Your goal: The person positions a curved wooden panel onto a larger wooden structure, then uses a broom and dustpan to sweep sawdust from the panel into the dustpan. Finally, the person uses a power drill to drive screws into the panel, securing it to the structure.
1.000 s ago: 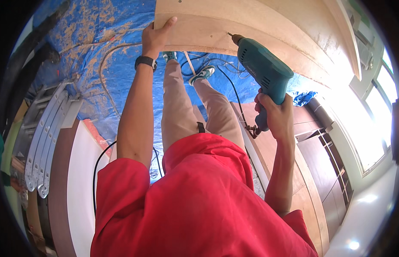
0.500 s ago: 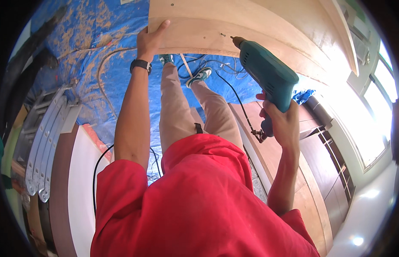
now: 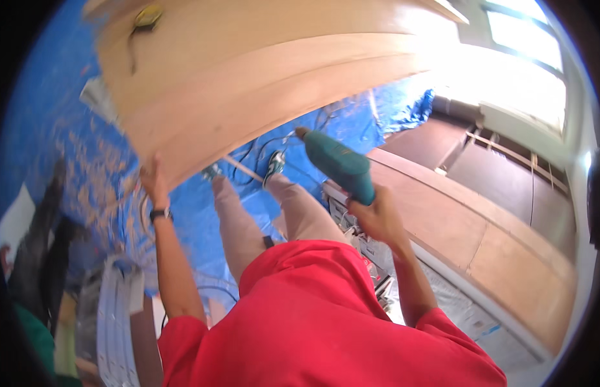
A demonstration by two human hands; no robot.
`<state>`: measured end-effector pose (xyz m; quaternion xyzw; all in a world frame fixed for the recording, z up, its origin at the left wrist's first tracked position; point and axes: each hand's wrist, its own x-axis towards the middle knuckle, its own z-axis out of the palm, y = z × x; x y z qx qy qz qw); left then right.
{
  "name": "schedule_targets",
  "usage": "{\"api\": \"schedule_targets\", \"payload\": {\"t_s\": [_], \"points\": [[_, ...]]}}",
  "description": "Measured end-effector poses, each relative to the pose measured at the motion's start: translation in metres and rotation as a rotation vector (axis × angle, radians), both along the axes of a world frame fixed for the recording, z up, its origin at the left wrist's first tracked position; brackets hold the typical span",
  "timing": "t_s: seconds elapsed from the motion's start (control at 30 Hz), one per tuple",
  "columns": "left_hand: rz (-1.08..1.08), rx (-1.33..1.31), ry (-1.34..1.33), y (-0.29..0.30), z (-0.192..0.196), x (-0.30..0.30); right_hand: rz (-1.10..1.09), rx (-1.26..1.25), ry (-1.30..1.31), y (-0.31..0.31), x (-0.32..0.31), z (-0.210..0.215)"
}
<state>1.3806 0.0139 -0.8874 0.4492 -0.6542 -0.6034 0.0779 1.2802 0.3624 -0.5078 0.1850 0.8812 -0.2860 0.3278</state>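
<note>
My right hand [image 3: 380, 220] is wrapped round the handle of a teal power drill [image 3: 338, 160]. The drill's tip points up and left and stands apart from a large pale wooden panel [image 3: 248, 71]. My left hand [image 3: 156, 183], with a dark watch on its wrist, holds that panel by its near left corner, thumb on top and the other fingers partly hidden. On the panel's far left part lies a yellow and black tape measure [image 3: 147, 17].
A blue tarp [image 3: 203, 226] with dust covers the floor under my feet. To the right are long wooden boards [image 3: 467, 242] and dark brown panels [image 3: 500, 177]. Silver ladder parts [image 3: 113, 322] lie at lower left. Beside them stands another person in dark trousers [image 3: 32, 258].
The drill has moved left and down, away from the panel's face. My view has swung right, showing more of the panel. My left hand stays at the panel's corner.
</note>
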Motion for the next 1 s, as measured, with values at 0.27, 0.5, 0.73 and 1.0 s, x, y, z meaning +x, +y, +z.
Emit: {"api": "schedule_targets", "payload": {"t_s": [0.27, 0.5, 0.73, 1.0], "points": [[0.238, -0.206, -0.476, 0.032, 0.019, -0.008, -0.27, 0.006, 0.124, 0.165, 0.001, 0.025], [0.247, -0.834, -0.517, 0.219, 0.073, -0.044, -0.443, -0.121, 0.234, 0.348, -0.033, 0.002], [-0.383, -0.884, 0.026, 0.505, 0.082, -0.229, -0.489, -0.162, 0.267, 0.504, -0.095, -0.043], [-0.655, -0.661, -0.818, 0.649, 0.064, -0.412, -0.504, -0.366, 0.28, 0.589, -0.196, -0.077]]}}
